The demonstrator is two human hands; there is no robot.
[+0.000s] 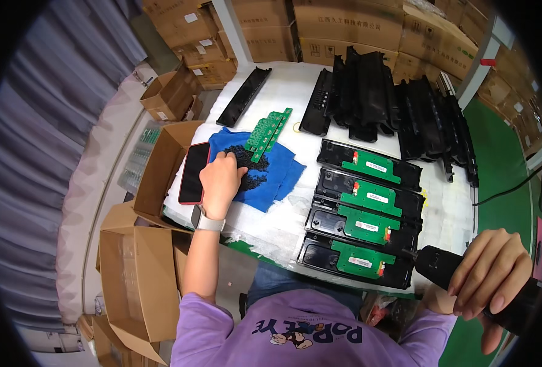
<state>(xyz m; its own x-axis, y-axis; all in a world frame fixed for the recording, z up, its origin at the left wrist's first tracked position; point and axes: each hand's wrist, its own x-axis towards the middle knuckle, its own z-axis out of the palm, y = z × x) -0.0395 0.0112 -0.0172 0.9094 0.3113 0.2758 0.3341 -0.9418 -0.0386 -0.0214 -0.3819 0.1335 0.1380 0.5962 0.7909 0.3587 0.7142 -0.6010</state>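
Observation:
My left hand (221, 178), with a watch on its wrist, reaches onto a heap of tiny black screws (254, 181) on a blue cloth (283, 175). Its fingers are curled together at the heap's edge; whatever they pinch is too small to make out. A black electric screwdriver (437, 266) is gripped in my right hand (491, 275), its bit pointing left beside the nearest black plastic housing (320, 253). Several such housings lie in a column, each carrying a green circuit board (369, 223). Loose green boards (268, 133) rest on the cloth's far edge.
A dark phone with a red edge (194, 174) lies left of the cloth. Black housings are piled (366, 92) at the back right, and one lies alone (244, 96) at the back left. Open cardboard boxes (139, 281) stand left of the table; a cable (509, 191) hangs at the right.

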